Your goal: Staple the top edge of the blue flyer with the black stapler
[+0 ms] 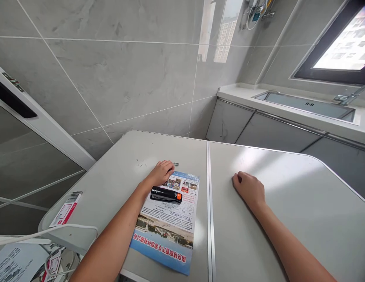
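Note:
My left hand rests at the far left corner of a printed leaflet, palm down with fingers lying loosely bent on it. Just beyond its fingertips is a short strip of staples. Across the leaflet's upper half lies a black stapler with an orange end; neither hand is on it. The leaflet has blue edges, small photos and red lettering that appears upside down. Over on the table's right half, my right hand lies on its side in a loose fist, with nothing visible in it.
A metal seam splits the pale folding table. At its left edge lies a red-and-white staple box, near a white cable. Papers lie lower left. A counter with a sink stands at the back right.

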{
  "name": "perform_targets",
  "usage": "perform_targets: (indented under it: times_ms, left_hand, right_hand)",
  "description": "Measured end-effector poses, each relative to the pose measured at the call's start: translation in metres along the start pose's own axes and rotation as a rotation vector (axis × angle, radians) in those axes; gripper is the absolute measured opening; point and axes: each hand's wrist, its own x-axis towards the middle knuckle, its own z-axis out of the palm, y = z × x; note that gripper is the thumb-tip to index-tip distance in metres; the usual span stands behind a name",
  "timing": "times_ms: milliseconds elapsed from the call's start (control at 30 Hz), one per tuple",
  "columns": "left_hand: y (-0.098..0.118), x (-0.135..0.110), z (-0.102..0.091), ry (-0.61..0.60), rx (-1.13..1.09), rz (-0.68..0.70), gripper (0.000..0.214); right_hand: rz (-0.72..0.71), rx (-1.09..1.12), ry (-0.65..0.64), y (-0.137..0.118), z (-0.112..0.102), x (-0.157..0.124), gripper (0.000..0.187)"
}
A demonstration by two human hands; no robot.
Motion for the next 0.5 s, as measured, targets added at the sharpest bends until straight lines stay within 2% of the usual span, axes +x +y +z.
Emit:
perform_targets:
  times_ms: [100,200,267,367,500]
  left_hand:
    - [-0.001,0.000,-0.001,0.010,-0.037,-0.017,0.015]
    - [-0.001,-0.001,-0.002,0.012,-0.060,-0.038,0.017]
    - [0.000,0.000,-0.003,0.002,-0.065,-0.049,0.018]
    - [0.002,-0.001,-0.004,-0.002,-0.075,-0.067,0.017]
    - [0.003,-0.001,-0.005,0.020,-0.076,-0.091,0.009]
  right_hand:
    - [-0.052,0.222,0.069,-0.039,0.001,-0.023,0.039]
    - [-0.176,0.470,0.043,-0.076,0.002,-0.051,0.041]
    - [-0.304,0.533,0.001,-0.093,0.002,-0.067,0.041]
    - [-0.409,0.553,-0.028,-0.102,0.001,-0.077,0.043]
    - [-0.383,0.579,-0.031,-0.099,0.001,-0.076,0.046]
